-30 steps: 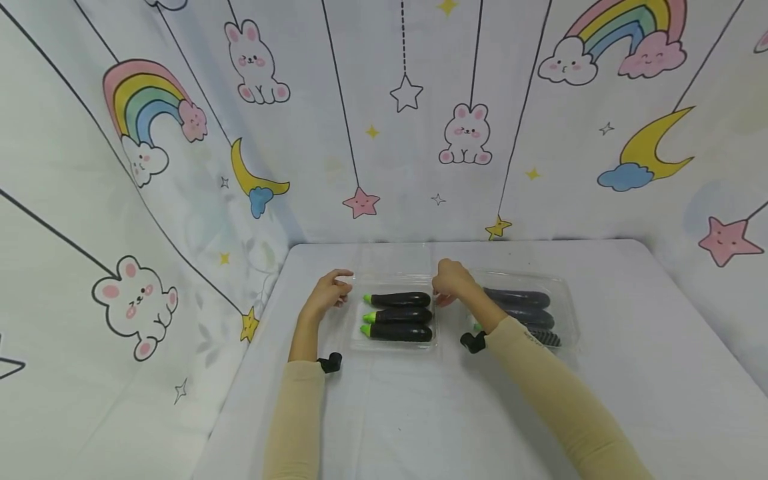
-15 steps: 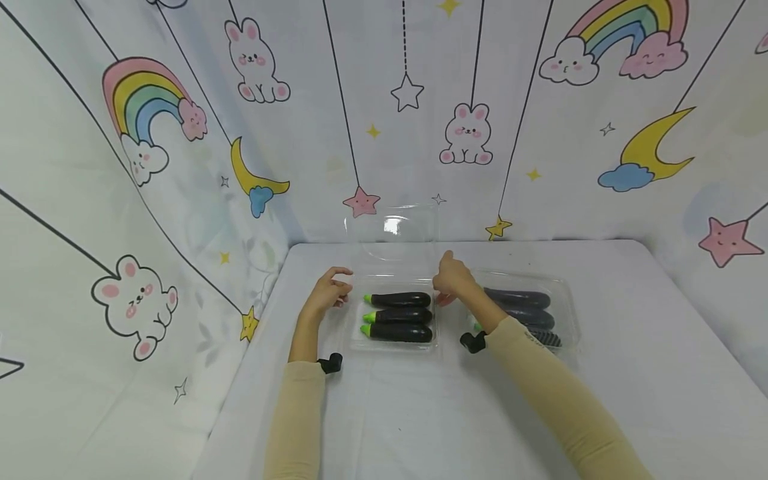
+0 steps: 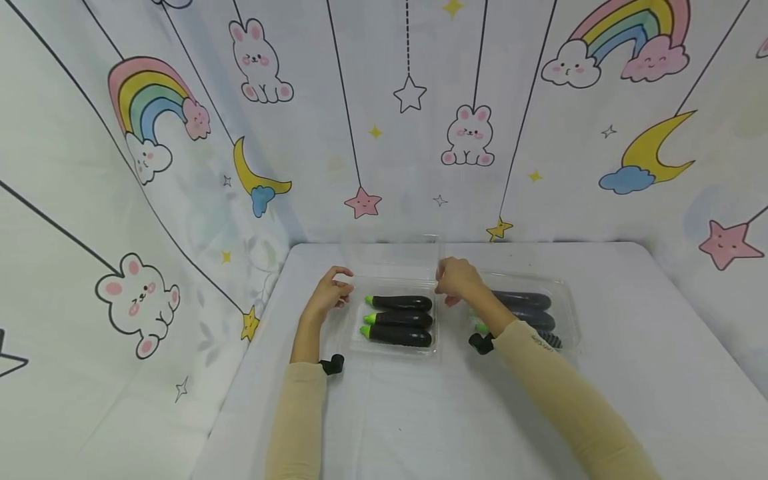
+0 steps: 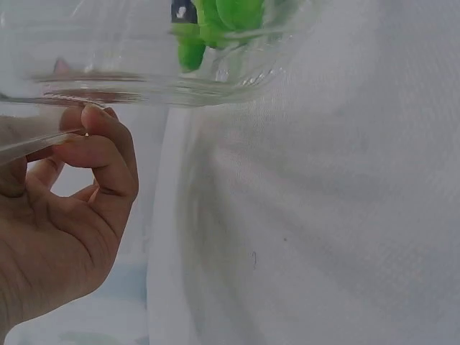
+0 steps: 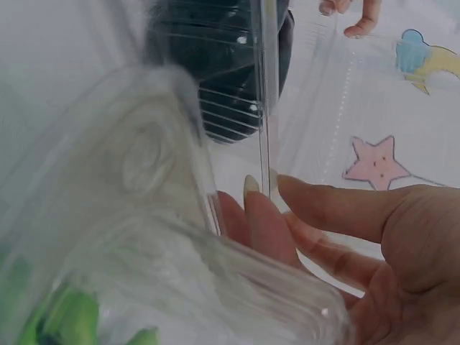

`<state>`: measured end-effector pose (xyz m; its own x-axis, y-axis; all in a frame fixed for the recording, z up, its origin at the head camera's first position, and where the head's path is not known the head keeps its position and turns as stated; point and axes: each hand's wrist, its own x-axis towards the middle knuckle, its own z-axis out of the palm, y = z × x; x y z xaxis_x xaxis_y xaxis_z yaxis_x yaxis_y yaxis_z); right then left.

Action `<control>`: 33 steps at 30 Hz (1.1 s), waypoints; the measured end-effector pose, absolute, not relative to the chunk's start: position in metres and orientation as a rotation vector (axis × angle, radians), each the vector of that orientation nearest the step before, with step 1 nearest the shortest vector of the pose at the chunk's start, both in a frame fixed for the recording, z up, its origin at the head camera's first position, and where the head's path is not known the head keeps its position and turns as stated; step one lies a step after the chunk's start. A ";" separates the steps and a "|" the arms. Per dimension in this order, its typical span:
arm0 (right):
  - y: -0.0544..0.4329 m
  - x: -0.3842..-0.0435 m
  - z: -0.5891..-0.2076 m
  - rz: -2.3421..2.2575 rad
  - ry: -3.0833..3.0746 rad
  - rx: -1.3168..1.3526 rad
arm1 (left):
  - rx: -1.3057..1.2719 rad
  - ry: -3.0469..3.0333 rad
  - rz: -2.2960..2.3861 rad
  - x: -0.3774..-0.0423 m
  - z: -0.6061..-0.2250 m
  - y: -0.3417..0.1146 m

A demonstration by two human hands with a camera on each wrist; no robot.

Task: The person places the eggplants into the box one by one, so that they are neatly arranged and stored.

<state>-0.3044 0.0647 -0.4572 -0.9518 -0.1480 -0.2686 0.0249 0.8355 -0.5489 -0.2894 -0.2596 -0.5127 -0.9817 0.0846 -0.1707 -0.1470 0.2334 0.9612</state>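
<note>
Three dark eggplants (image 3: 397, 319) with green stem ends lie side by side in a clear plastic clamshell box (image 3: 393, 352). Its hinged lid (image 3: 390, 253) stands open at the back, tilted away. My left hand (image 3: 330, 292) is at the box's back left corner; in the left wrist view its curled fingers and thumb pinch the clear edge just under the rim (image 4: 144, 90). At the back right corner, my right hand (image 3: 459, 280) pinches the plastic edge between thumb and fingers (image 5: 269, 226). Green stems (image 4: 215, 25) show through the near wall in the left wrist view.
A second clear box (image 3: 567, 313), closed over more dark eggplants (image 3: 528, 300), sits to the right, partly covered by my right forearm. The white-covered table (image 3: 396, 413) ends at a printed curtain (image 3: 396, 153) behind and at the sides.
The lid has swung up to nearly upright, then dropped back to a lower tilt behind the box. My right hand has shifted slightly right; my left hand has hardly moved.
</note>
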 end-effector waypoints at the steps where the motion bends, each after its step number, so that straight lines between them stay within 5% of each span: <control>1: 0.066 -0.304 -0.458 -0.795 2.737 -0.118 | -0.061 2.313 1.842 -0.289 -0.513 -0.259; 17: 0.078 -0.287 -0.456 -0.620 2.705 -0.397 | -0.078 2.312 1.965 -0.289 -0.527 -0.257; 25: 0.093 -0.257 -0.442 -0.774 2.677 -0.550 | -0.068 2.294 1.993 -0.289 -0.527 -0.252; 33: 0.089 -0.214 -0.449 -1.118 2.589 -0.414 | -0.096 2.395 1.958 -0.287 -0.525 -0.255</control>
